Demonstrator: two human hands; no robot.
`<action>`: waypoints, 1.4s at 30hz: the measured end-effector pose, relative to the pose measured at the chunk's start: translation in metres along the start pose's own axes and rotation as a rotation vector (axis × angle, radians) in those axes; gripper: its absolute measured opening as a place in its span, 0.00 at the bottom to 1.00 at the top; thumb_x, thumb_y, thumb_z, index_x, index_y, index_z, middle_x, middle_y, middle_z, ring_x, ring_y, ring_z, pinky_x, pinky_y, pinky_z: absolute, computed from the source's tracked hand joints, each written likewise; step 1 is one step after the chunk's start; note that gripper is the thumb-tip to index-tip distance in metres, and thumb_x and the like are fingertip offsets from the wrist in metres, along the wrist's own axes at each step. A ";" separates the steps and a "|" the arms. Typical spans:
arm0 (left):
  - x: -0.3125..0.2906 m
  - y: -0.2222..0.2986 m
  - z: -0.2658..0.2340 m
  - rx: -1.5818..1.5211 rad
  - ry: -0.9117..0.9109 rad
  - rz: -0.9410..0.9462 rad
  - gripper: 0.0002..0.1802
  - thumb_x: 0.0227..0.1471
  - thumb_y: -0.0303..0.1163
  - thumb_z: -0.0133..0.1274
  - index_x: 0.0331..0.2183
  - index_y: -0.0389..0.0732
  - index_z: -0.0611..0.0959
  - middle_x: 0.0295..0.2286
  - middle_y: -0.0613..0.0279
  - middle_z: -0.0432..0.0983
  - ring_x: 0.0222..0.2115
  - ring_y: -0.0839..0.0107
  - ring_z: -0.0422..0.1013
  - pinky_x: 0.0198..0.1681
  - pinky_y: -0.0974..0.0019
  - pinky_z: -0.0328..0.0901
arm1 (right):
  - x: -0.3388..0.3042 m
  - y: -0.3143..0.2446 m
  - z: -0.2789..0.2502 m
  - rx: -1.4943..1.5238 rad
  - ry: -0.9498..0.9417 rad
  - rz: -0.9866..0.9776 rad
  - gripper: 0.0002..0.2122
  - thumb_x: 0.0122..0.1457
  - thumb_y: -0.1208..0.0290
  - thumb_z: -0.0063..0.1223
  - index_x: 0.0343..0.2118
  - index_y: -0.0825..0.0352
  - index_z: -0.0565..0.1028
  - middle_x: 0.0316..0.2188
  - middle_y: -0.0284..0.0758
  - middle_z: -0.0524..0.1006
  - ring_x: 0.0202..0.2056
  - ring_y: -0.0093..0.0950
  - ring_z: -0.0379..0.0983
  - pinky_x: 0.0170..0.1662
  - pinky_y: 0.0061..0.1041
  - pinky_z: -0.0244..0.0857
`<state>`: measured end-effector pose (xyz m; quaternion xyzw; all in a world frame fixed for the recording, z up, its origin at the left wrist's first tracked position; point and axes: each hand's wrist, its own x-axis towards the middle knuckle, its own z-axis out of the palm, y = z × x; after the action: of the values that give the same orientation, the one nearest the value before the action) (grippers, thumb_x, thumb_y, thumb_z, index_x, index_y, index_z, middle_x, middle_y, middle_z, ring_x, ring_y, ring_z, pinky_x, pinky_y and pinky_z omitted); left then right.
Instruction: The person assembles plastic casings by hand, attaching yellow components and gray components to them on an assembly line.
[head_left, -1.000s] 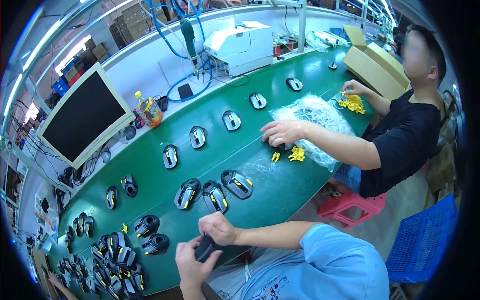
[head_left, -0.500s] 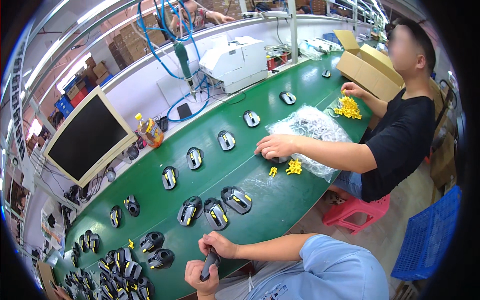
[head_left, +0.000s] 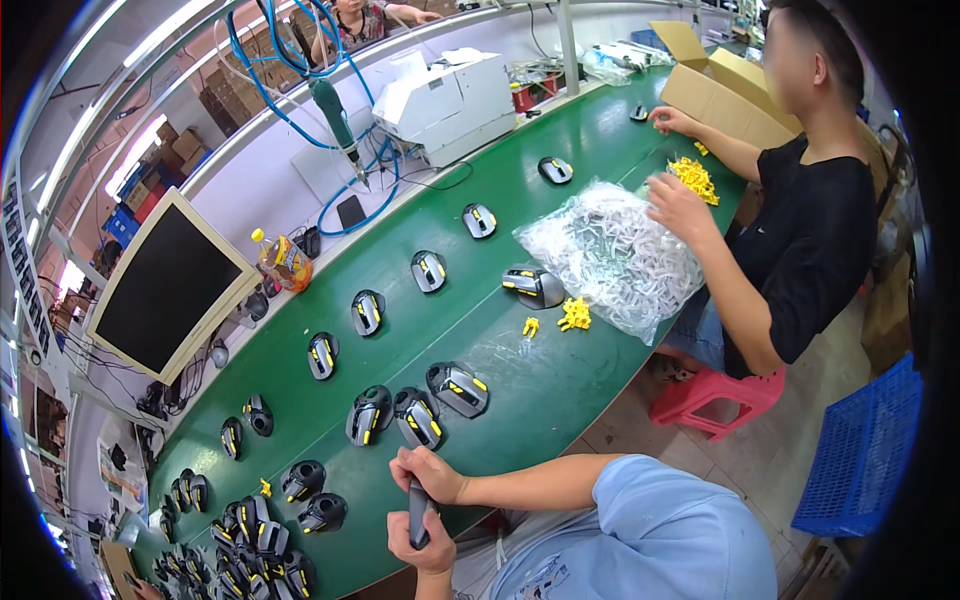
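Low in the view, my right hand [head_left: 431, 475] and my left hand [head_left: 421, 543] are both closed on one dark grey plastic casing [head_left: 418, 518], held tilted near the table's front edge. The fingers cover much of it, and its far side is hidden. Just beyond my hands, three black-and-grey casings with yellow strips [head_left: 418, 418] lie together on the green table [head_left: 530, 420]. To the left lie two black casings [head_left: 322, 513] with round openings. A large heap of similar casings [head_left: 255, 540] is at the lower left.
A co-worker in black [head_left: 810, 230] sits at the right by a bag of white parts [head_left: 620, 260] and yellow pieces [head_left: 575, 314]. Spaced casings [head_left: 368, 312] line the table's middle. A monitor [head_left: 170, 285] and bottle [head_left: 285, 262] stand at the back; a green screwdriver [head_left: 332, 112] hangs above.
My hands have the casing turned more upright. The co-worker has let go of a casing near the bag and drawn that hand back over the bag. The whole view has shifted slightly.
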<state>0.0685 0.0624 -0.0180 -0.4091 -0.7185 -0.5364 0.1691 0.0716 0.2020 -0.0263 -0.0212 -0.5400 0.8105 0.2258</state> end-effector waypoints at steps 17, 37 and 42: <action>0.010 -0.040 -0.055 -0.592 0.027 -0.851 0.25 0.67 0.41 0.46 0.58 0.34 0.71 0.53 0.52 0.73 0.53 0.62 0.72 0.56 0.57 0.68 | -0.005 -0.011 0.011 -0.139 -0.376 -0.067 0.12 0.67 0.66 0.55 0.47 0.70 0.74 0.39 0.32 0.76 0.43 0.20 0.71 0.48 0.27 0.68; 0.024 -0.045 -0.048 -0.388 -0.019 -0.573 0.34 0.49 0.38 0.72 0.51 0.33 0.75 0.41 0.63 0.75 0.38 0.75 0.72 0.40 0.70 0.69 | 0.007 -0.005 0.000 -0.005 -0.337 0.285 0.13 0.69 0.69 0.54 0.49 0.73 0.76 0.40 0.30 0.77 0.41 0.18 0.72 0.47 0.22 0.68; 0.060 -0.020 -0.076 0.370 -0.270 -0.026 0.30 0.39 0.36 0.75 0.43 0.37 0.80 0.30 0.56 0.73 0.30 0.58 0.71 0.32 0.58 0.66 | 0.006 -0.009 -0.003 0.001 -0.369 0.228 0.15 0.64 0.68 0.62 0.49 0.70 0.76 0.42 0.32 0.78 0.44 0.21 0.74 0.50 0.24 0.71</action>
<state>0.0020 0.0163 0.0387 -0.4298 -0.8261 -0.3379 0.1367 0.0708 0.2100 -0.0181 0.0665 -0.5660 0.8211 0.0301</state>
